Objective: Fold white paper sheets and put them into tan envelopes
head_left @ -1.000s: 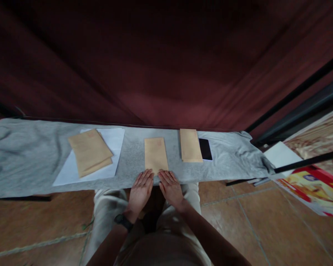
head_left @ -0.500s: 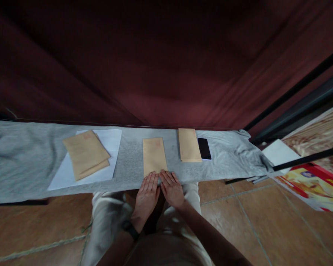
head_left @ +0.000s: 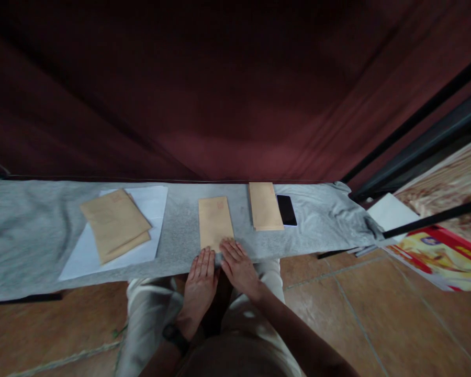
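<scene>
A brown paper envelope (head_left: 215,222) with a small reddish mark near its top lies flat in front of me on the grey cloth. My left hand (head_left: 200,280) rests palm down at its lower left edge, fingers stretched out. Across its lower right corner lies my right hand (head_left: 239,267), also flat, with the fingertips on the paper. To the right sits a stack of brown envelopes (head_left: 265,207), slightly overlapping a dark phone (head_left: 287,210). On the left, more brown envelopes (head_left: 118,222) lie askew on white paper sheets (head_left: 157,201).
A narrow table covered with grey cloth (head_left: 317,230) runs across the view. Behind it hangs a dark red curtain (head_left: 235,131). Black metal bars (head_left: 435,219) and a red and yellow box (head_left: 443,256) are at the right. My legs are under the front edge, above a tiled floor.
My right hand has shifted slightly left and up onto the envelope's lower edge, while my left hand has slid a little left and down. The view has moved slightly.
</scene>
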`<state>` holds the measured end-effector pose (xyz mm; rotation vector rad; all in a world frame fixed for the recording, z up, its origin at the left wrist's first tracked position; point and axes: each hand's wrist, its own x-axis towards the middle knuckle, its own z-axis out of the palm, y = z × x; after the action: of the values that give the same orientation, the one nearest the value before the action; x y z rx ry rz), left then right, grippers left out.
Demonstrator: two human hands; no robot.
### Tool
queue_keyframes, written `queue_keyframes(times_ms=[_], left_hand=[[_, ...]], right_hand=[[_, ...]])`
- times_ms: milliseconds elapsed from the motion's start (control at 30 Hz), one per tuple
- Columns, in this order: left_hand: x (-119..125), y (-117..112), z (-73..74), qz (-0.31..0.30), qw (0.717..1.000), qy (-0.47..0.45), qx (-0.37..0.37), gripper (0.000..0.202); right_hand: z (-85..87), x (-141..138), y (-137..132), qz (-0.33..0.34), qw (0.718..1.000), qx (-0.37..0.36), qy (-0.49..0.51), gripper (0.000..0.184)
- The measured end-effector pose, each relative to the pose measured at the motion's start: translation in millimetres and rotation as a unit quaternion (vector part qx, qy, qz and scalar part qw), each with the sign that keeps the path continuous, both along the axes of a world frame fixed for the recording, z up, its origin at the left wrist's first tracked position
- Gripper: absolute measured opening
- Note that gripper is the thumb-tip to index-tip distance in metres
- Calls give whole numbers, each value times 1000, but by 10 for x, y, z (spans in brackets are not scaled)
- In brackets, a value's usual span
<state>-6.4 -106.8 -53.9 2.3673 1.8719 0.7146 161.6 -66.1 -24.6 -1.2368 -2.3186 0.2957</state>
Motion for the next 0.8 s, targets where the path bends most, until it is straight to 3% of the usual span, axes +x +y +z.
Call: queue_keyframes(times_ms=[133, 333, 467, 667, 800], left_hand=[[-90, 52, 47, -17, 1000, 4, -7, 50], [-165, 356, 305, -33, 999, -17, -37, 38], [-121, 960, 402, -81, 996, -11, -21, 46], [-130, 2107, 265, -132, 989, 50, -42, 57], [-122, 2474, 169, -158, 981, 88, -62, 57]], right_hand=[[-36, 69, 60, 62, 998, 0, -15, 49], [-169, 333, 74, 55, 998, 10, -18, 52], [-216, 324, 84, 46, 999, 16, -6, 49], [-191, 295, 96, 47, 999, 9, 6, 48], [-168, 292, 101, 44, 999, 6, 8, 49]])
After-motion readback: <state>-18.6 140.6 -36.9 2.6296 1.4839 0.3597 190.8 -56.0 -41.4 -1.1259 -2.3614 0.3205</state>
